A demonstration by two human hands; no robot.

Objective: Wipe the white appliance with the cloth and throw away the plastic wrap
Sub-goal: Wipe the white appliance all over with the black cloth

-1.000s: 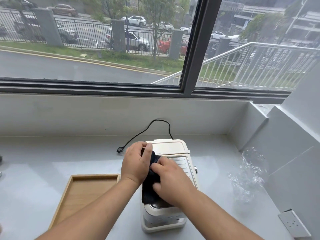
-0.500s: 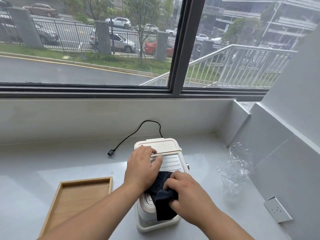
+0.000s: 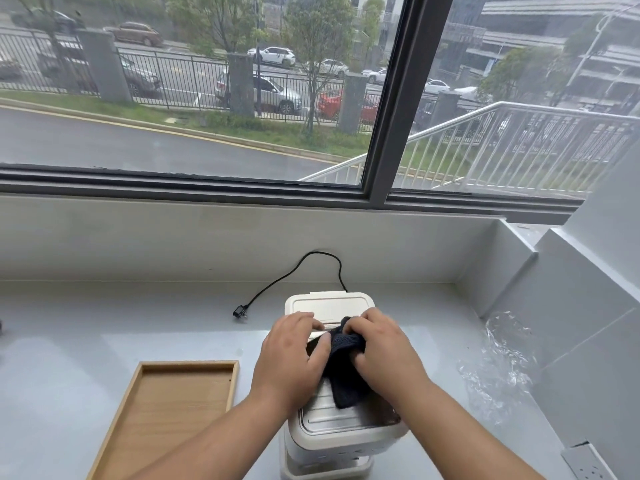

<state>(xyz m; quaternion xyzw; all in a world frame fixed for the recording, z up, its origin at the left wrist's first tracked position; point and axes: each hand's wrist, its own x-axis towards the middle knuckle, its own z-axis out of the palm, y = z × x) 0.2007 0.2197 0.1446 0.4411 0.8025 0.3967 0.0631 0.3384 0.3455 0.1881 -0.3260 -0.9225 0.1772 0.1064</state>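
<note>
The white appliance (image 3: 329,306) stands on the grey counter in front of me, its metal top plate facing up. A dark cloth (image 3: 344,372) lies bunched on that top. My right hand (image 3: 384,348) grips the cloth at its far end and presses it against the appliance. My left hand (image 3: 294,355) rests flat on the appliance's left side, fingers touching the cloth's edge. The clear plastic wrap (image 3: 502,368) lies crumpled on the counter to the right, against the wall.
A shallow wooden tray (image 3: 138,427) sits to the left of the appliance. The appliance's black cord and plug (image 3: 240,311) trail on the counter behind it. A wall socket (image 3: 585,462) is at the lower right. The window ledge rises at the back.
My right hand has slid the cloth away from me, from the near end of the appliance's top toward its far lid. My left hand stayed on the left side.
</note>
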